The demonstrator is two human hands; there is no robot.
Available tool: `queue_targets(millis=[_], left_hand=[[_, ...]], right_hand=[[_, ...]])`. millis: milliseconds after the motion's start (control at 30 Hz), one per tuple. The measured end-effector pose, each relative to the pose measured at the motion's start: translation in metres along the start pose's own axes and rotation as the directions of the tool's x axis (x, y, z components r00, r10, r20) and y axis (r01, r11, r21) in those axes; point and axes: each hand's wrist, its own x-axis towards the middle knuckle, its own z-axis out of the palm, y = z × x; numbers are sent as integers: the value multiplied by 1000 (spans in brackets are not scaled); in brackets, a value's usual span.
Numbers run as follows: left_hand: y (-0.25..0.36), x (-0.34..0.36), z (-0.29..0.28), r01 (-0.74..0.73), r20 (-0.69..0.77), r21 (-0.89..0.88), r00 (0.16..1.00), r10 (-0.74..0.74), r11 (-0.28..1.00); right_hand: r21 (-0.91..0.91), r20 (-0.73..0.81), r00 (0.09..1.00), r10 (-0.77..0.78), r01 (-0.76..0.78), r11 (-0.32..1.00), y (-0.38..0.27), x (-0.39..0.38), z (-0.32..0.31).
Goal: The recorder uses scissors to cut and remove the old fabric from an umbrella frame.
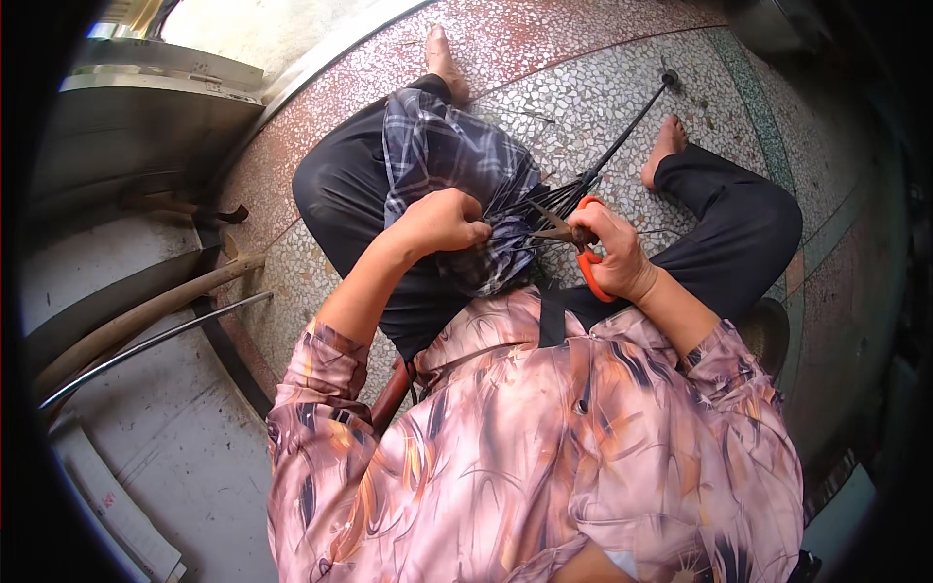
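Note:
An umbrella frame lies between my legs, its dark shaft (pixel 632 128) slanting up to the right and its thin black ribs (pixel 556 197) bunched near my hands. Dark plaid cloth (pixel 449 151) is draped over my left leg and reaches under the ribs. Orange-handled scissors (pixel 586 260) are in my right hand (pixel 618 255), blades parted and pointing left among the ribs. My left hand (pixel 445 223) is closed in a pinch above the cloth, beside the ribs' left ends. What its fingertips hold is too small to make out.
Speckled stone floor (pixel 544 58) spreads around my bare feet. At the left are a grey metal panel (pixel 146 126), a wooden pole (pixel 155 313) and a thin metal rod (pixel 155 348). A dark round object (pixel 773 335) stands by my right side.

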Motion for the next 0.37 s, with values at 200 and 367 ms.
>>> queue_targets(millis=[200,367], left_hand=[[6,-10,32,-111,-178,-502,984,23,858],[-4,-22,45,-340,-371,-473,914,166,813]], right_hand=[[359,-20,915,402,-369,858,30,3,12],[558,169,804,571,-555,616,18,54,7]])
